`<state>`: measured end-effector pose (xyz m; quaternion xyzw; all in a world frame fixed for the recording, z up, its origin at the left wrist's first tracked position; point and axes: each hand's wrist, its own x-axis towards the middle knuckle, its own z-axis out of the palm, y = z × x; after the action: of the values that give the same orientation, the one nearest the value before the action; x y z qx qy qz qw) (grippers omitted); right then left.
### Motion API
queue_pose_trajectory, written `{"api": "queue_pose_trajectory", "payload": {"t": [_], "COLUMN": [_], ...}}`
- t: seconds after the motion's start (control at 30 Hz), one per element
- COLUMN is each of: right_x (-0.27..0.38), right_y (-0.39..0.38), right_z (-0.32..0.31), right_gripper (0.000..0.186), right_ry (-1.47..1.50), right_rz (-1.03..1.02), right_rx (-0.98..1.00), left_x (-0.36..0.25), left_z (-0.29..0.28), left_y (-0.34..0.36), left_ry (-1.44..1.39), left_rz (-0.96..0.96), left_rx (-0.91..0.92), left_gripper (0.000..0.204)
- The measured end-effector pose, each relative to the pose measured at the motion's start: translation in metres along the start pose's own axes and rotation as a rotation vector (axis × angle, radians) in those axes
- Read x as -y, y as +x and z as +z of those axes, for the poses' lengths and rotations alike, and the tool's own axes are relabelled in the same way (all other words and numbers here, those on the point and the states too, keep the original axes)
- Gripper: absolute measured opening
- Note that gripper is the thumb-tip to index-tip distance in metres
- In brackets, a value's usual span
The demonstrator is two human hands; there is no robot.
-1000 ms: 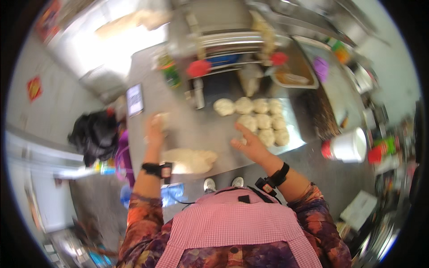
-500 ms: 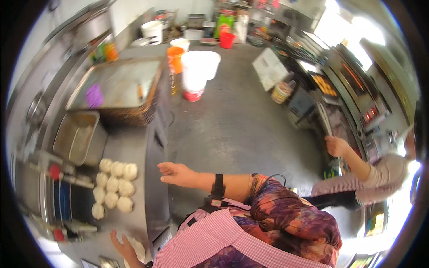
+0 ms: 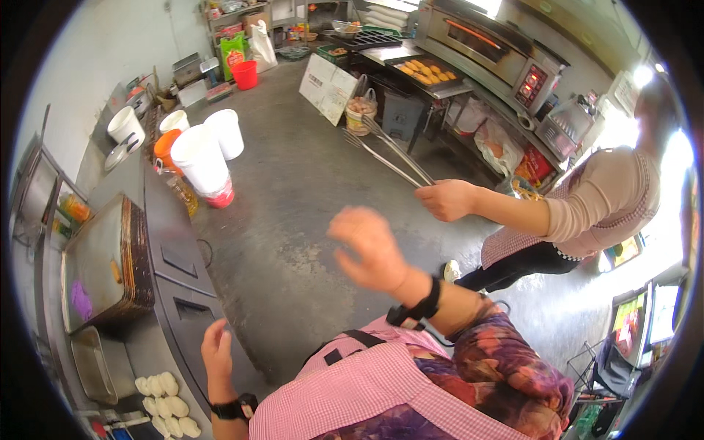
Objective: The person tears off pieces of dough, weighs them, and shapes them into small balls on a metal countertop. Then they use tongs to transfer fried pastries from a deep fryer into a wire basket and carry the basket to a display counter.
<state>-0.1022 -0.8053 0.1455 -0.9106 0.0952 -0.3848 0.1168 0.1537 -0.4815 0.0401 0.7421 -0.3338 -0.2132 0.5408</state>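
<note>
My left hand (image 3: 218,348) is held up beside the front of the steel counter (image 3: 174,268), fingers loosely bent, with nothing visible in it. My right hand (image 3: 370,249), blurred, is raised over open floor in front of me, fingers apart and empty. A co-worker (image 3: 616,198) stands at my right, and that person's hand (image 3: 447,198) grips long metal tongs (image 3: 396,158) just beyond my right hand. Several pale dough rounds (image 3: 165,403) lie on the counter at lower left, near a metal tub (image 3: 99,363) and stacked baking trays (image 3: 103,271).
White buckets (image 3: 192,154) and an orange bucket (image 3: 167,143) stand on the floor (image 3: 279,271). A tray of golden pastries (image 3: 425,73) sits before an oven (image 3: 477,40). A white board (image 3: 326,88) leans below. A red bucket (image 3: 244,73) and a black chair (image 3: 616,367) are farther out.
My view has swung right from the counter toward the co-worker and oven. Both my hands have left the dough work area; my right hand has risen away from the counter.
</note>
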Motion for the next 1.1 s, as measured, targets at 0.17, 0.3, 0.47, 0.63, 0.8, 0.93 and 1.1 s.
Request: {"api": "queue_pose_trajectory", "payload": {"t": [0.17, 0.3, 0.47, 0.63, 0.8, 0.93, 1.1], "right_x": [-0.088, -0.142, -0.176, -0.187, -0.179, -0.154, -0.151], "right_y": [0.013, 0.011, -0.002, -0.020, -0.021, 0.002, 0.018], "right_z": [-0.083, -0.091, -0.070, -0.058, -0.061, -0.055, -0.036], "right_gripper": [0.056, 0.055, 0.041, 0.027, 0.023, 0.024, 0.039], "right_ry": [-0.763, -0.704, -0.701, -0.498, -0.394, -0.321, -0.105], "right_rz": [0.537, 0.791, 0.875, 0.904, 0.876, 0.794, 0.893], "right_rx": [0.113, 0.549, 0.557, 0.515, 0.311, 0.215, 0.194], "left_x": [-0.041, -0.056, -0.036, 0.009, 0.049, 0.060, 0.040], "left_z": [0.098, 0.142, 0.125, 0.072, 0.040, 0.044, 0.086], "left_y": [0.076, 0.088, 0.080, 0.076, 0.093, 0.129, 0.194], "left_ry": [-0.202, -0.249, -0.160, -0.046, -0.212, -0.239, -0.214], "left_rz": [-0.002, -0.015, -0.037, -0.105, -0.223, -0.253, -0.236], "left_rx": [0.264, 0.410, 0.405, 0.246, 0.105, 0.128, 0.246], "left_gripper": [0.023, 0.021, 0.020, 0.019, 0.018, 0.017, 0.017]}}
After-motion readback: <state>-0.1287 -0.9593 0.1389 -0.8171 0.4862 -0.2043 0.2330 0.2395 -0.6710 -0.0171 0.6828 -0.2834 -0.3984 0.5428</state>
